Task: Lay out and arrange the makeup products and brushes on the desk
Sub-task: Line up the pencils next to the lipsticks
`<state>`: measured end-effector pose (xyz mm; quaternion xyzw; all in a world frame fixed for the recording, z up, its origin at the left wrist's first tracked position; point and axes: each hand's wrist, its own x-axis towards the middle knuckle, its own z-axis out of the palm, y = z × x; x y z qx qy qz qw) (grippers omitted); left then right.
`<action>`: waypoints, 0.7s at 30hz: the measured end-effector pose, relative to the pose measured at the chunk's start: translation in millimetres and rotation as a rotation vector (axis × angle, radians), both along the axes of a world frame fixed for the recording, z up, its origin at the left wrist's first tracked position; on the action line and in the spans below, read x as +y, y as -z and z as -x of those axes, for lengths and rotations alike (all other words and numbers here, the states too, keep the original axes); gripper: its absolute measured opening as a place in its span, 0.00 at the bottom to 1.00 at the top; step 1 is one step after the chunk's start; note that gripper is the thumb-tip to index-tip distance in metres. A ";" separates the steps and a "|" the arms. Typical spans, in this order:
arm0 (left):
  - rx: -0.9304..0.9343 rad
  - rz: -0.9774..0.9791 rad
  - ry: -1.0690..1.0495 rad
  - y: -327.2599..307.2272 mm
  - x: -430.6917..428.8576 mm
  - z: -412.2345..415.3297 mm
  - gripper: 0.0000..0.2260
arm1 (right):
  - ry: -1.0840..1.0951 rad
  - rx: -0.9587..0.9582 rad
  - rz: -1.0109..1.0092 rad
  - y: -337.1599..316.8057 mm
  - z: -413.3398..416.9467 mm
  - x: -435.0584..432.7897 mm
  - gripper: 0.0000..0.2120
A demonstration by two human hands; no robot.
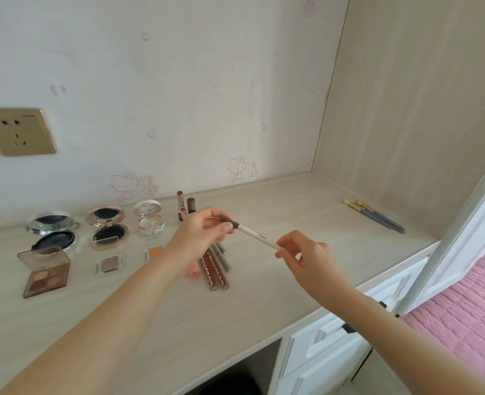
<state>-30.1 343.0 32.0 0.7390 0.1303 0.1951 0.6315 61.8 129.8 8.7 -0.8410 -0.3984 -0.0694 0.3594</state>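
Note:
Above the desk (278, 280) I hold a white makeup pencil (257, 235) with a grey-green end. My left hand (201, 233) pinches the grey end; my right hand (306, 255) pinches the white end. Laid out on the desk at the left are three open compacts (108, 228), a brown eyeshadow palette (46, 270) and two small single shadows (109, 263). Two lipsticks (182, 208) stand near the wall. Reddish-brown tubes (215, 273) and grey pencils lie under my left hand, next to a pink item (192, 270). Several brushes (375, 215) lie at the far right.
The desk sits in a corner, with a wallpapered wall behind and a wooden panel on the right. A gold wall socket (20, 131) is at the left. White drawers (335, 337) are below the desk's right end, and a pink bed cover (463, 309) lies beyond.

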 end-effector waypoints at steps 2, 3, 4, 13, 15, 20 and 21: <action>-0.015 0.090 -0.014 -2.3 5.4 16.1 0.06 | -0.023 0.006 -0.013 -2.2 10.7 10.2 0.05; -0.029 0.134 -0.019 -3.2 7.2 23.4 0.06 | -0.028 0.011 -0.017 -3.3 16.0 15.2 0.05; -0.046 0.174 -0.024 -3.6 8.7 30.3 0.06 | -0.033 0.014 -0.018 -4.2 21.3 20.1 0.05; -0.133 0.342 -0.151 4.2 18.6 79.6 0.08 | -0.154 0.040 0.039 5.5 76.0 63.9 0.05; -0.142 0.370 -0.145 6.9 18.0 89.6 0.08 | -0.171 0.060 0.019 9.5 87.8 75.2 0.06; -0.166 0.401 -0.192 9.6 24.2 110.1 0.07 | -0.207 0.095 0.019 14.6 108.8 98.8 0.05; -0.165 0.395 -0.212 10.5 26.3 113.2 0.07 | -0.210 0.091 0.027 15.6 112.3 102.4 0.05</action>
